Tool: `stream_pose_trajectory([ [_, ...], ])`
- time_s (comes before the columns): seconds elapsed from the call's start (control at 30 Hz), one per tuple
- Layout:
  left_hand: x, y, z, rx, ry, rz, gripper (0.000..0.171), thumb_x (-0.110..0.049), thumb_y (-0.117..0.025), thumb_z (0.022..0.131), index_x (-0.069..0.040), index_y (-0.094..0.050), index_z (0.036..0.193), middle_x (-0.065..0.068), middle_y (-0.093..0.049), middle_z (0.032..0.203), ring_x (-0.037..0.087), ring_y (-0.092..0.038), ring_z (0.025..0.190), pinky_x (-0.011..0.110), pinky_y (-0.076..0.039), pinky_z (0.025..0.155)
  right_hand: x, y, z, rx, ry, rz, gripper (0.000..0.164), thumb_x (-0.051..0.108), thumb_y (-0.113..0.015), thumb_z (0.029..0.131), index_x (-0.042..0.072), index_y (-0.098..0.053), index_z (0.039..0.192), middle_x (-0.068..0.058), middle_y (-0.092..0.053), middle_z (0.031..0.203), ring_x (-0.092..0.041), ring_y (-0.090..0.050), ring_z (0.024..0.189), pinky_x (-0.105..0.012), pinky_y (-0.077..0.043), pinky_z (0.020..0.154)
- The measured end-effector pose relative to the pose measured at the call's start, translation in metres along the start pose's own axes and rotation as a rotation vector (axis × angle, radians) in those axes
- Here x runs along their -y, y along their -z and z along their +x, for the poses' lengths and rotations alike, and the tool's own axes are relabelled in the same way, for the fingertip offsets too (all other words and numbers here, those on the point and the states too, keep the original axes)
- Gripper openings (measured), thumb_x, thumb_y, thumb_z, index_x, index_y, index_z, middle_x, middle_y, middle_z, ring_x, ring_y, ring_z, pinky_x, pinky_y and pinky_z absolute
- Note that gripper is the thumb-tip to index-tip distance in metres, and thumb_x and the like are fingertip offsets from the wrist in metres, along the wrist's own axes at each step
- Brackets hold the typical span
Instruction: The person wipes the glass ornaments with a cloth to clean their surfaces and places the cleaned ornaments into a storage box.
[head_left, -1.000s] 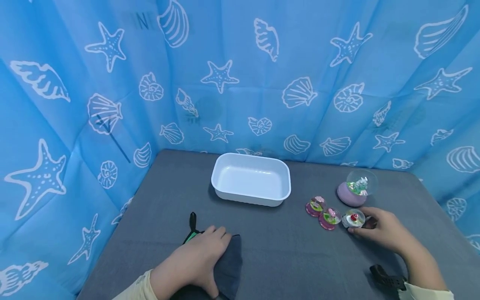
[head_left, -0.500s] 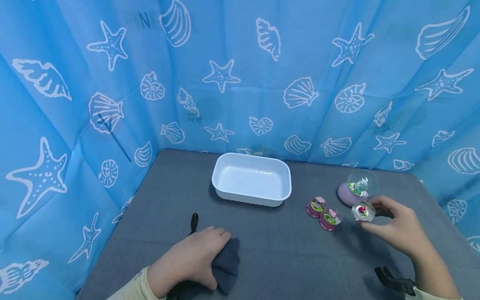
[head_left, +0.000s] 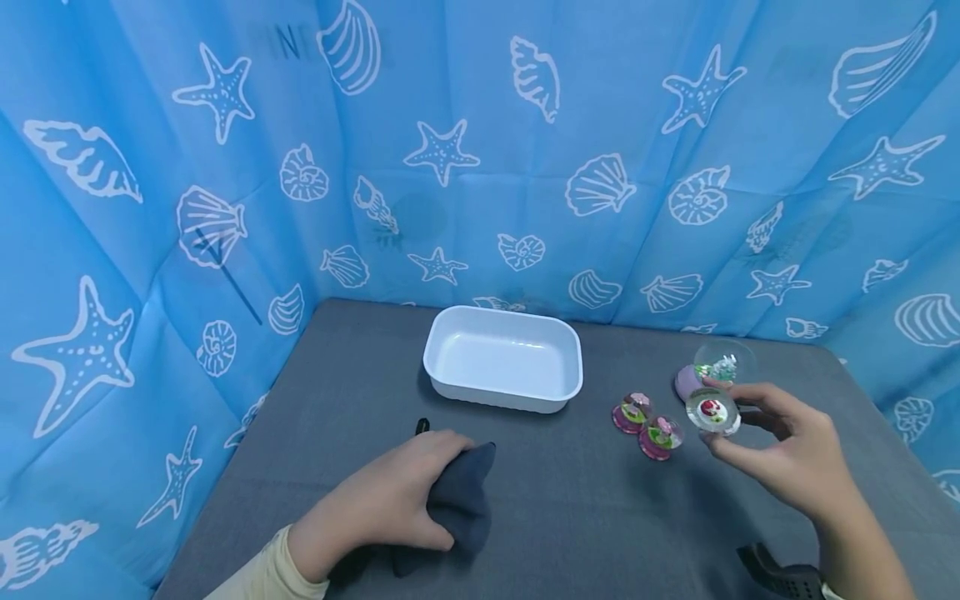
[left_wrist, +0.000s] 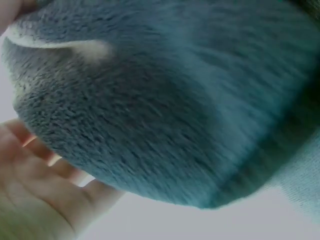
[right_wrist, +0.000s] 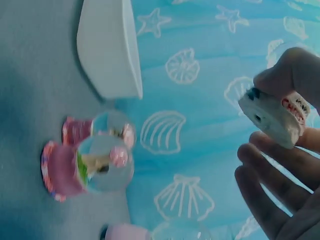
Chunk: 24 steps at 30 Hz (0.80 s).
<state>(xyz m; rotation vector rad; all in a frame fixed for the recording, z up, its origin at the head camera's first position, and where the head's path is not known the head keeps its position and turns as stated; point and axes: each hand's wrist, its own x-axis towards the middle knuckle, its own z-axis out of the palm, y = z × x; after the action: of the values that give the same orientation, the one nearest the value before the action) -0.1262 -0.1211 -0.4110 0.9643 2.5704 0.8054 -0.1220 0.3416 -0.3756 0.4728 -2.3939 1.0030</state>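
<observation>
Head view: right hand (head_left: 795,450) pinches a small snow globe (head_left: 712,410) between thumb and fingers, at the right side of the grey table (head_left: 585,533). Globe is raised, with a shadow on the cloth surface below; something red and white shows inside. Left hand (head_left: 390,504), at lower left of centre, grips a dark cloth (head_left: 463,504), which bunches up past the thumb; fingertips hidden. Black loop (head_left: 422,426) shows just beyond the knuckles. Far pink-based globe (head_left: 632,414) and near pink-based globe (head_left: 660,439) stand side by side, just left of the held one. Purple-based globe (head_left: 687,383) stands behind the right hand, partly covered by it. White tray (head_left: 504,362) sits farther back, near the blue curtain (head_left: 480,100), which bears white shells and starfish. Black strap (head_left: 783,577) at right wrist.

Left wrist view: cloth fills most of the frame, plush-textured, blurred in places. Digit at upper left corner against it; other fingers lie behind its lower left edge.

Right wrist view: held globe tilted, pale underside towards camera; thumb above, remaining fingers below, loosely bent. Both pink-based globes upright on the table; tray beyond them.
</observation>
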Motion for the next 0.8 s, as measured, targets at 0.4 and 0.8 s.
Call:
stream_pose_trajectory([
  [0.4, -0.002, 0.008, 0.008, -0.267, -0.196, -0.236, 0.099, -0.025, -0.097, 0.074, -0.027, -0.042, 0.157, -0.010, -0.053, 0.150, 0.011, -0.057, 0.125, 0.040, -0.054, 0.106, 0.030, -0.021, 0.008, 0.063, 0.112, 0.110, 0.063, -0.022, -0.087, 0.057, 0.008, -0.074, 0.111, 0.015, -0.073, 0.106, -0.002, -0.065, 0.081, -0.010, -0.054, 0.075],
  [0.8, -0.019, 0.012, 0.024, -0.383, -0.391, -0.320, 0.090, -0.019, -0.095, 0.078, -0.021, -0.047, 0.154, 0.000, -0.061, 0.139, 0.015, -0.062, 0.117, 0.038, -0.056, 0.102, 0.066, -0.056, 0.021, 0.168, 0.207, 0.154, 0.061, -0.006, -0.099, 0.060, 0.017, -0.075, 0.111, 0.004, -0.076, 0.104, -0.006, -0.064, 0.078, -0.017, -0.058, 0.067],
])
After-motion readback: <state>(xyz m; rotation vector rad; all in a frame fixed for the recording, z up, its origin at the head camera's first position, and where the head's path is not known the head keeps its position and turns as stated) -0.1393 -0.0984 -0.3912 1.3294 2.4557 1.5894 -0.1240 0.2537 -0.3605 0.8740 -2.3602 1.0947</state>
